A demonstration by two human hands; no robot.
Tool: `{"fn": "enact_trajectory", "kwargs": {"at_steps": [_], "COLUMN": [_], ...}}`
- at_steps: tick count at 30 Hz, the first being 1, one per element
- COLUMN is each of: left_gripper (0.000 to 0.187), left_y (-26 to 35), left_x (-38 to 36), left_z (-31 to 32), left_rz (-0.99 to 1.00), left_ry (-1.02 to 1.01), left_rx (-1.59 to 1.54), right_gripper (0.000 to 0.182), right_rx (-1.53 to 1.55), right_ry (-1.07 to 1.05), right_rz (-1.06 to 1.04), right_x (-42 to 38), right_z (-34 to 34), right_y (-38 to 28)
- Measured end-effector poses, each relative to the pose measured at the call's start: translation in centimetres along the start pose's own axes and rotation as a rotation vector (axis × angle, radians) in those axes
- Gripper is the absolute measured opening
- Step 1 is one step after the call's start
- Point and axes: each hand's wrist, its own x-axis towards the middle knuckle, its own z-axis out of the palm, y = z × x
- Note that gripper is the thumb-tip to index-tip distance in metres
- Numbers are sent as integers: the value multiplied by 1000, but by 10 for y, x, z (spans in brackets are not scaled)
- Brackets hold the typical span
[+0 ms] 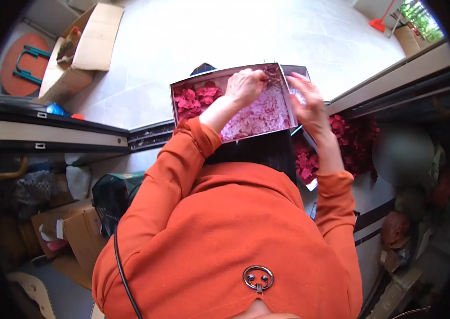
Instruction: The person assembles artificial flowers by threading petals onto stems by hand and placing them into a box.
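Note:
A shallow box (pixel 206 137) rests over my lap, holding red-pink flower heads (pixel 198 98) on its left side and pale pink petal-like bits (pixel 262 114) across the rest. Thin brown stems (pixel 275 74) lie in its upper right corner. My left hand (pixel 246 86) is over the box with its fingers closed, close to the stems; what they pinch is hidden. Just past the right rim, my right hand (pixel 309 103) has its thumb and fingers apart, slightly blurred. Behind it stands a second box (pixel 298 69).
More red flowers (pixel 350 138) sit low at my right. A cardboard box (pixel 94 40) with a chicken (pixel 69 45) stands at the far left, by a round red folding stool (pixel 15 69). Sliding door tracks (pixel 150 137) cross the floor. A dark green bag (pixel 113 194) is beside me.

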Motion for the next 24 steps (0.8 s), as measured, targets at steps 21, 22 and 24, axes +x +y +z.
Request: {"fn": "enact_trajectory", "kwargs": {"at_steps": [21,22,24], "left_gripper": [18,18,19], "left_y": [-10,-20,-36], "left_x": [-65,-65,-74], "left_z": [-38,-35,-27], "left_rz": [-154,-105,20], "left_ry": [115,85,-41], "left_rx": [-416,-490,-397], "right_gripper": [15,15,18], "right_rx": [-620,-597,-481], "right_ry": [3,59,-49], "right_rz": [108,141,211], "right_x": [-2,-1,-2], "right_z": [95,107,106], "right_y": [4,3,-6]}}
